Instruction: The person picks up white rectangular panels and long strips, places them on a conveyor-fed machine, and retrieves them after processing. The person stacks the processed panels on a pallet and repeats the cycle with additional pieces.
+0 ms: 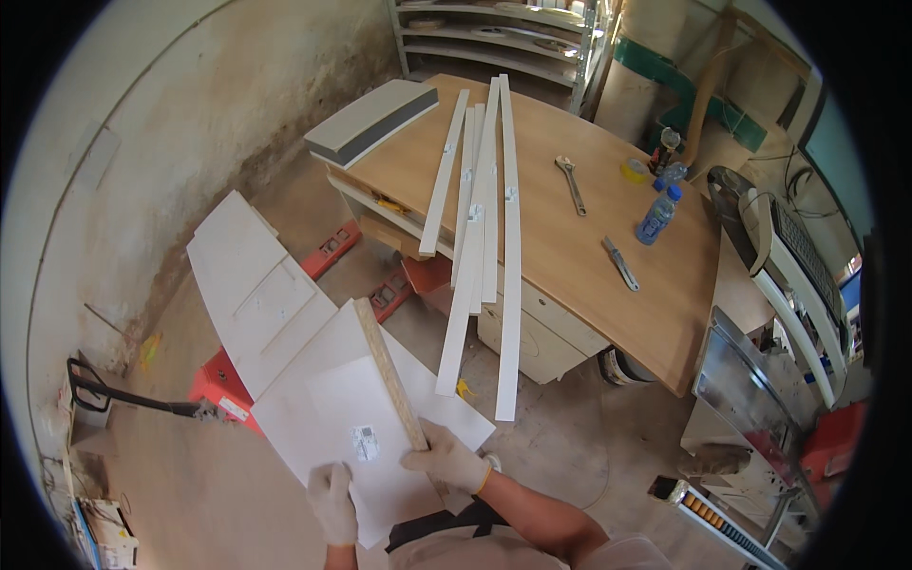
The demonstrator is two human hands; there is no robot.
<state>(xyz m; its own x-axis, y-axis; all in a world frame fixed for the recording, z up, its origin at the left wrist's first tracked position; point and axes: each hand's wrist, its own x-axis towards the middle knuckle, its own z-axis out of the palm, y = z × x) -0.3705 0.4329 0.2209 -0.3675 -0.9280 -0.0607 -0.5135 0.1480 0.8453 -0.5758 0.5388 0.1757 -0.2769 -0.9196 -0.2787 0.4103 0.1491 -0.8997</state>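
Observation:
Both my hands wear pale work gloves. A white board (323, 399) with a printed label lies below them, its raw chipboard edge (388, 370) turned up along the right side. My right hand (448, 460) is closed round that edge near its lower end, thumb on the white face. At the board's lower left, my left hand (332, 502) has its fingers curled against the border; part of its grip is hidden. More white panels (252, 294) lie beneath and beyond, on a red pallet jack (220, 388) with a black handle.
Several long white strips (509, 285) overhang the wooden table (608, 275). An adjustable wrench (572, 186), a utility knife (621, 263), a water bottle (659, 217) and tape (634, 170) lie or stand there. A keyboard console (798, 256) is at right, a stained wall (190, 114) at left.

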